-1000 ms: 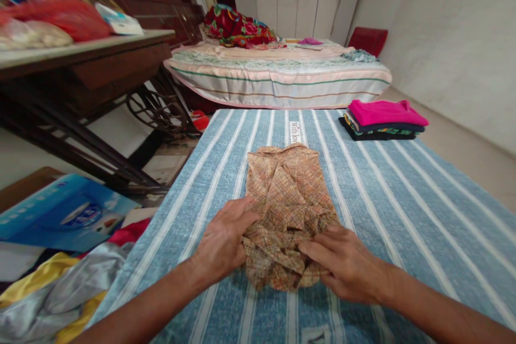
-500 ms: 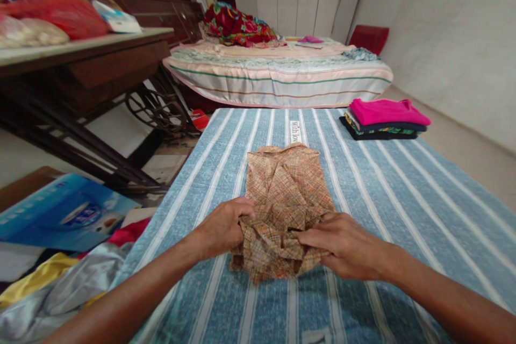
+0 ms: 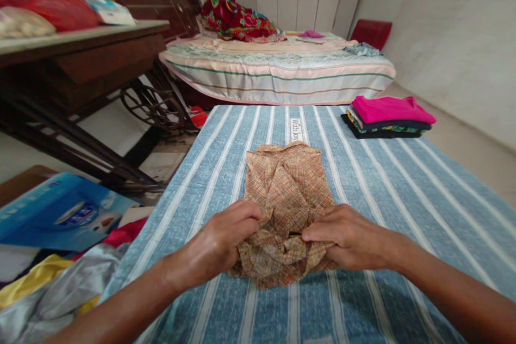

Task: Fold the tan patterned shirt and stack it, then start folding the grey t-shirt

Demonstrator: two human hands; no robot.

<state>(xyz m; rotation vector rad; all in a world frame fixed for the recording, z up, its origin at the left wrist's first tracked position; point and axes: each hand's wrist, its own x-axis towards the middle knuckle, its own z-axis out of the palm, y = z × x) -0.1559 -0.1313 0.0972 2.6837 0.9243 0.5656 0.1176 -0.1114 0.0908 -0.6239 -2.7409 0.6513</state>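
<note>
A brown plaid shirt (image 3: pixel 288 188), partly folded into a narrow shape, lies on the blue-and-white striped cloth (image 3: pixel 363 279). Its near end is bunched and turned over. My left hand (image 3: pixel 229 234) is closed on the left side of that near end, fingers curled into the fabric. On the opposite side my right hand (image 3: pixel 350 236) pinches the fabric, with thumb and fingers partly hidden by the folds. A collar-like edge lies at the far end of the shirt.
A stack of folded clothes (image 3: pixel 391 117), pink on top, sits at the far right. Loose clothes (image 3: pixel 60 285) and a blue box (image 3: pixel 76 215) are down on the left, below a sewing-machine table (image 3: pixel 121 37). Beyond stands a bed (image 3: pixel 278 75).
My left hand has shifted slightly right and inward over the shirt's near end. My right hand has risen a little, and the near folds look more bunched.
</note>
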